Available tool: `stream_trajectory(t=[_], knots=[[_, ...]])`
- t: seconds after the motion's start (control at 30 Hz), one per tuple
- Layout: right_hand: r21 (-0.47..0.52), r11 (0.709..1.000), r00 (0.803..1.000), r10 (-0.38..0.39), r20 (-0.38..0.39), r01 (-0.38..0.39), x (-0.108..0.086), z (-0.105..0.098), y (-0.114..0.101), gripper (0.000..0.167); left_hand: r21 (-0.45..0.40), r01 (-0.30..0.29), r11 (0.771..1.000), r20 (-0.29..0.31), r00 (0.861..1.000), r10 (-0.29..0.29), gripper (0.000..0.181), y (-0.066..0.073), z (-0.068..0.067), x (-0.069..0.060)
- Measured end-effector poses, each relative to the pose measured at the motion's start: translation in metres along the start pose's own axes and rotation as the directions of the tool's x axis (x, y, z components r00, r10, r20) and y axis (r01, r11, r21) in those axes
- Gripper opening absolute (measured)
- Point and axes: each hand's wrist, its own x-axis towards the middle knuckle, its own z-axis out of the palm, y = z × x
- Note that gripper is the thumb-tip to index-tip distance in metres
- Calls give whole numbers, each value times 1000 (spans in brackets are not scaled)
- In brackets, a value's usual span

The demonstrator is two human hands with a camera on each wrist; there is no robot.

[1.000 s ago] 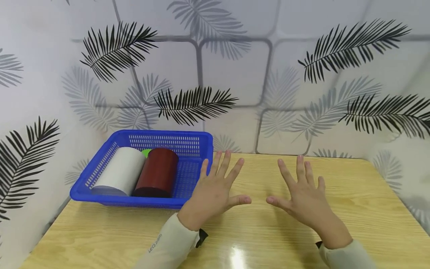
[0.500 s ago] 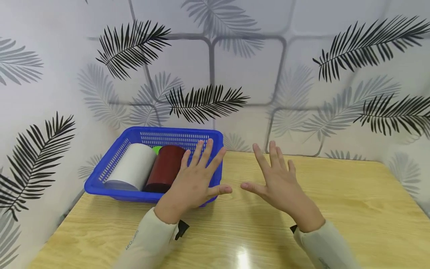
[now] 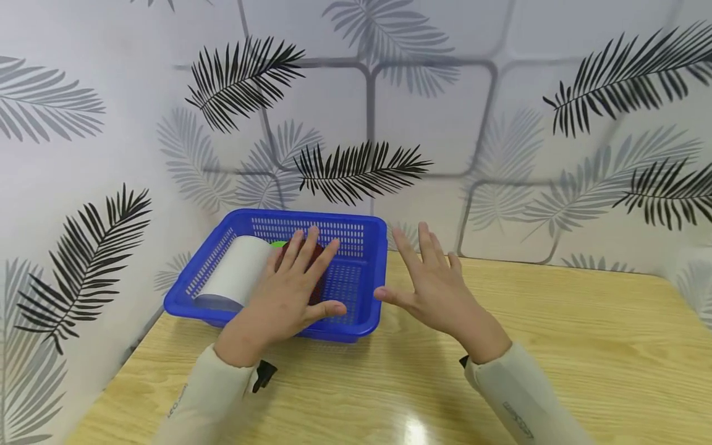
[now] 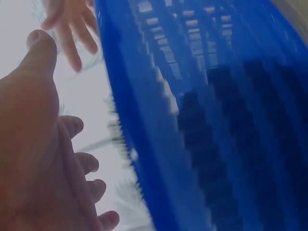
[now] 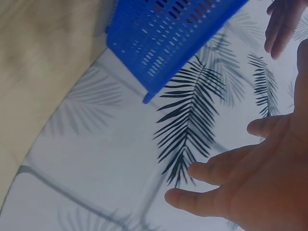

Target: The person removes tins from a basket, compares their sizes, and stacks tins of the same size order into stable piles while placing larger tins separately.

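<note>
In the head view a blue basket (image 3: 382,278) holds a white cylinder (image 3: 236,269), a dark red cylinder (image 3: 318,254) and a bit of something green (image 3: 278,244). Over the basket's front, fingers spread, is the left hand (image 3: 278,303); it hides much of the red cylinder and holds nothing. The right hand (image 3: 439,290), also spread and holding nothing, is just right of the basket. The left wrist view shows the left hand (image 4: 38,144) beside the basket wall (image 4: 139,120). In the right wrist view the right hand (image 5: 255,178) is apart from the basket (image 5: 163,43).
A wooden table (image 3: 556,334) extends under the basket and to its right. Behind and to the left stands a pale wall (image 3: 423,136) with a leaf pattern.
Both hands have moved left relative to the basket, the left one from its right side to over its front. In the head view the basket and wall have shifted right.
</note>
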Motion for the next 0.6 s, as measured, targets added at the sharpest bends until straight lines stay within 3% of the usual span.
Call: stream_trajectory(t=[0.3, 0.6], knots=[[36, 998, 999, -51, 10, 51, 29, -17, -30, 102, 33, 62, 998, -20, 998, -61, 102, -53, -24, -24], [131, 991, 998, -44, 51, 37, 67, -15, -60, 99, 11, 154, 988, 11, 988, -154, 103, -97, -21, -62]])
